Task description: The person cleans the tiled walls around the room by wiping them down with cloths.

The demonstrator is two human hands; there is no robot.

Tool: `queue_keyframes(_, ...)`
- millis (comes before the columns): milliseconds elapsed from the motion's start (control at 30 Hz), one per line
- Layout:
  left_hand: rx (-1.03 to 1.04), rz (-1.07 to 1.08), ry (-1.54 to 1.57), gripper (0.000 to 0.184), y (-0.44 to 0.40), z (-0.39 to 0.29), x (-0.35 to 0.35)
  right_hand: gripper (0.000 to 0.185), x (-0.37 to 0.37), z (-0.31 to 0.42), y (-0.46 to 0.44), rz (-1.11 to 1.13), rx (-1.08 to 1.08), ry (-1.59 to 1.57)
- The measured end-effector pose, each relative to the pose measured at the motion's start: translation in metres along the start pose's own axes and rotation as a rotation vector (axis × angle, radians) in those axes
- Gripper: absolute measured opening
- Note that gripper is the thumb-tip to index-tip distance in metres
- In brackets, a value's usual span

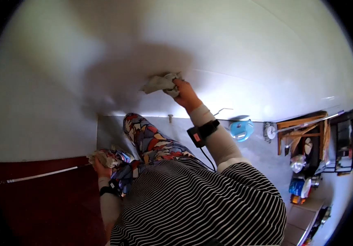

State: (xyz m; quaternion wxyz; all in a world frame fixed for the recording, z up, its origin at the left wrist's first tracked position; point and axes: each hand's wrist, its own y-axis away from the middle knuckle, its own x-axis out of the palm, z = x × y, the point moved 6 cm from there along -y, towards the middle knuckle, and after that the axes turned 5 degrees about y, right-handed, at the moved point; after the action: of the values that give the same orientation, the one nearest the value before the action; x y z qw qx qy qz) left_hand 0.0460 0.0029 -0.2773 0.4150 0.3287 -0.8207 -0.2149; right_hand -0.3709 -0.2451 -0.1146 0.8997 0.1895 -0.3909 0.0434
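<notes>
My right hand [186,96] is closed around a crumpled pale grey cloth [159,84], raised in front of the white wall [242,45]. The cloth seems to touch the wall, with one loose end spreading to the left. Lower down on the left, my left hand [100,167] is closed on a crumpled beige cloth [91,157] beside my patterned trouser leg [121,174]. Part of that cloth is hard to separate from the trouser pattern.
A light blue plastic container [241,130] stands by the wall's foot, with a mop [270,132] beside it. A wooden stool [301,129] is at the right. The dark red door or panel [41,205] lies on the left, crossed by a pale strip [49,176].
</notes>
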Motion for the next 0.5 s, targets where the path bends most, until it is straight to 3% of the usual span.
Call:
queue_keyframes(133,-0.095,-0.001,-0.007,0.034,0.006,0.006,0.001,0.036,-0.037,0.082,0.043,-0.057,-0.247,0.068)
queue_keyframes(267,-0.099,-0.056,0.015,0.036,-0.007,0.005,-0.024,0.033,-0.133,0.169,0.101,-0.300,-0.472,0.151)
queue_keyframes(400,0.057,0.009,-0.273,0.040,-0.037,-0.004,-0.070,0.026,-0.235,0.248,0.163,-0.641,-0.749,0.170)
queue_keyframes(433,0.153,0.151,-0.433,0.041,-0.062,-0.004,-0.093,0.025,-0.255,0.265,0.179,-0.694,-0.833,0.135)
queue_keyframes(500,-0.099,0.101,-0.022,0.047,-0.045,0.001,-0.066,0.023,-0.303,0.294,0.200,-0.793,-0.943,0.039)
